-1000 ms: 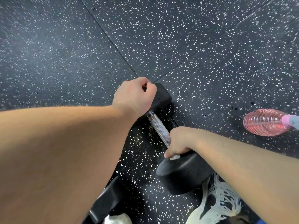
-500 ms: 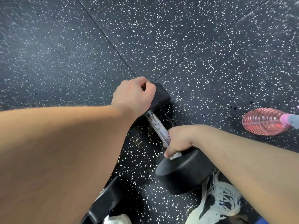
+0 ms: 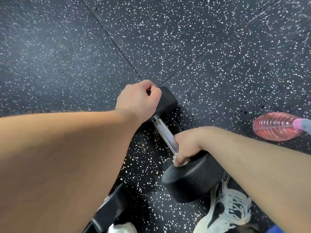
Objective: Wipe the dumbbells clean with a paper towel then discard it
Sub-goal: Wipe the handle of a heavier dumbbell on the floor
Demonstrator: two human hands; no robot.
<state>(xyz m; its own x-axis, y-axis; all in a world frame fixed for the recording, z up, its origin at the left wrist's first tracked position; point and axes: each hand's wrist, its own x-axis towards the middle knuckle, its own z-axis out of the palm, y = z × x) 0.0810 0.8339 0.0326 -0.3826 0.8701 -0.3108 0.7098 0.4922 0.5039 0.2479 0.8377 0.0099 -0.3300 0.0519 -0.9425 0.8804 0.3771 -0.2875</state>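
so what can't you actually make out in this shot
Head view only:
paper towel: just a white scrap shows; the right hand covers the rest.
second dumbbell: hidden by the left forearm and cut by the bottom edge.
pink bottle: its cap end runs off the right edge.
dumbbell, far head: partly under the left hand.

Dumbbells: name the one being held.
The centre dumbbell: left hand grips its far head, right hand holds the paper towel on its handle. No hand touches the lower-left dumbbell.
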